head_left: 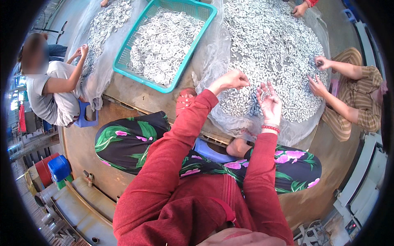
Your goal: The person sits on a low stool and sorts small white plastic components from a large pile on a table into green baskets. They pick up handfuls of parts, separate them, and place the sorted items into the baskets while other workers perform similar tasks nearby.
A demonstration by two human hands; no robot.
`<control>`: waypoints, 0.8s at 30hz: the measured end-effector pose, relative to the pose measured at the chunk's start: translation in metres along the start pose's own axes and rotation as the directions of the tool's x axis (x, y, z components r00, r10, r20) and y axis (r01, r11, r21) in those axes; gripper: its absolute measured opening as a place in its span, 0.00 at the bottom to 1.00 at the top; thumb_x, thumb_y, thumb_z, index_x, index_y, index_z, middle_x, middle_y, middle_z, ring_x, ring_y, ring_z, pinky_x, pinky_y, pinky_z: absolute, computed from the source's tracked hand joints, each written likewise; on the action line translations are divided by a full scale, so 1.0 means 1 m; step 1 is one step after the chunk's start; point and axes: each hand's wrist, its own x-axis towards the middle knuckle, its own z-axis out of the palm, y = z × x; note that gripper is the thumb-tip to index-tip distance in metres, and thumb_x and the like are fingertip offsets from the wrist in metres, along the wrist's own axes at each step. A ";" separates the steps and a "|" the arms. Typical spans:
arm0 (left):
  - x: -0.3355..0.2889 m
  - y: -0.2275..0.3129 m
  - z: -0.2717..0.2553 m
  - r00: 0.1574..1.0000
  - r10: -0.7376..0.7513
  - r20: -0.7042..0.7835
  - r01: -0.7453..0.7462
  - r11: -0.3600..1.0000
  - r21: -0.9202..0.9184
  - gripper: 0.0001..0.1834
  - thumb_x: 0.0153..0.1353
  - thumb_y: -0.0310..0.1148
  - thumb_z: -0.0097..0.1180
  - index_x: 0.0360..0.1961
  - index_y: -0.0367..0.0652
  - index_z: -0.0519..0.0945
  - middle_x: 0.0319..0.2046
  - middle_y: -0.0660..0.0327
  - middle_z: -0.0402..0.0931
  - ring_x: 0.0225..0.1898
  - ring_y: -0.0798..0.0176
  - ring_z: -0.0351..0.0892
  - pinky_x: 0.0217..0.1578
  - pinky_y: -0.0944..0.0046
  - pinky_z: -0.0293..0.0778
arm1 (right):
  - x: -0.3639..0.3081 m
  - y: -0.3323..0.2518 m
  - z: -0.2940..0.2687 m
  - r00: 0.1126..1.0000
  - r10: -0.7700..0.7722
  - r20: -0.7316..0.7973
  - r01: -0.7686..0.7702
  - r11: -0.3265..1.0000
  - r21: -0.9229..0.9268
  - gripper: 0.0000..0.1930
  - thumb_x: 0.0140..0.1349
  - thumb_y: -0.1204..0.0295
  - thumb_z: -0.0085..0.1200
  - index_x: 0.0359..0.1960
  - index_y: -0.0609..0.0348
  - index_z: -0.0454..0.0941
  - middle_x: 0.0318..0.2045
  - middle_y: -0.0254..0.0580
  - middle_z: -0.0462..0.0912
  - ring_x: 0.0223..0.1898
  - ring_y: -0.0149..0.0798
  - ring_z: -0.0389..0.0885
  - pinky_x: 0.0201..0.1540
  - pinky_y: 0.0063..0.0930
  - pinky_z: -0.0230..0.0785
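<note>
My left hand (233, 80) is closed in a pinch over the near left part of a pile of small grey-and-white oval pieces (266, 45). What sits between its fingertips is too small to make out. To its right, my right hand (271, 107) is turned palm up, with its fingers curled around a few small white ring-like pieces (266, 95). The pile is spread on a clear plastic sheet (211, 61). Left of it stands a teal plastic basket (164, 88), filled with white ring-like pieces (164, 45).
A co-worker's two hands (318, 86) are at the pile's right edge, and another hand (300, 10) reaches in at the far side. On the left a person in grey (61, 88) sits by a second pile (108, 20). Blue stools (88, 115) stand low.
</note>
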 end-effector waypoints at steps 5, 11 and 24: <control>-0.010 0.001 0.005 1.000 0.011 0.027 -0.004 0.970 -0.244 0.11 0.59 0.29 0.51 0.40 0.33 0.76 0.34 0.57 0.75 0.25 0.66 0.77 0.28 0.67 0.80 | 0.004 0.016 -0.002 0.984 0.095 -0.149 -0.132 0.956 -0.262 0.20 0.61 0.65 0.47 0.50 0.65 0.66 0.41 0.47 0.74 0.38 0.42 0.76 0.42 0.35 0.73; -0.020 0.020 0.005 0.998 0.062 -0.015 -0.064 0.952 -0.299 0.11 0.60 0.28 0.49 0.39 0.31 0.75 0.33 0.56 0.76 0.27 0.63 0.79 0.24 0.69 0.79 | 0.004 0.033 0.006 0.983 0.116 -0.142 -0.154 0.945 -0.288 0.21 0.61 0.60 0.49 0.47 0.66 0.67 0.37 0.48 0.75 0.33 0.41 0.79 0.36 0.31 0.76; -0.019 0.020 0.016 0.992 -0.031 -0.119 0.028 0.999 -0.028 0.09 0.54 0.26 0.54 0.35 0.31 0.78 0.20 0.59 0.76 0.20 0.71 0.74 0.20 0.70 0.71 | 0.002 0.054 0.018 0.938 -0.264 -0.223 0.203 0.943 -0.263 0.09 0.56 0.74 0.55 0.36 0.65 0.76 0.31 0.38 0.77 0.29 0.30 0.72 0.32 0.23 0.66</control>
